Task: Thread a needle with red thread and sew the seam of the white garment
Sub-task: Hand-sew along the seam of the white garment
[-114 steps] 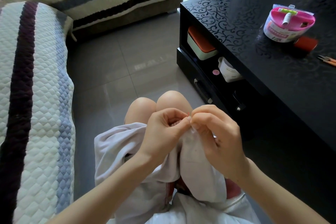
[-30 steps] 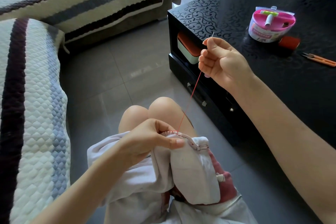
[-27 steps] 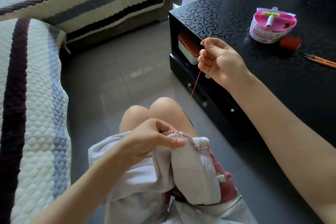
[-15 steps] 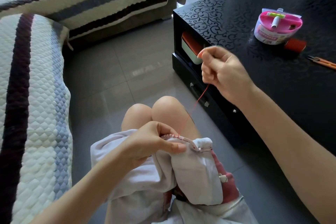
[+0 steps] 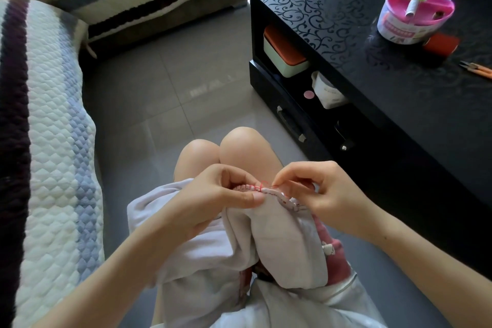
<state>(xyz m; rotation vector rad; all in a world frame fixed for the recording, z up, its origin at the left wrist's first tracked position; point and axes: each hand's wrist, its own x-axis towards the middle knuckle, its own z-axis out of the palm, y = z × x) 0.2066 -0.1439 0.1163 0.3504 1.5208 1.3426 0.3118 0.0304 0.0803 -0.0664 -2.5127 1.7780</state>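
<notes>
The white garment (image 5: 282,242) lies bunched over my lap. My left hand (image 5: 213,202) grips its folded seam edge, thumb pressed on the cloth just below the stitches. Red thread (image 5: 262,184) forms a small slack loop over the seam, where a row of red stitches runs. My right hand (image 5: 319,194) pinches the needle between thumb and forefinger right at the seam; the needle itself is too thin to make out. Both hands nearly touch above my knees.
A black coffee table (image 5: 399,104) stands to the right, carrying a pink sewing kit tub (image 5: 415,16), a red thread spool (image 5: 440,44) and orange snips (image 5: 476,69). Boxes sit on its lower shelf. A quilted striped sofa (image 5: 48,141) borders the left; grey tiled floor (image 5: 170,104) lies between.
My right hand, which had pulled the thread up taut over the table edge, has come back down to the seam. The thread is now a slack loop. My left hand kept its hold.
</notes>
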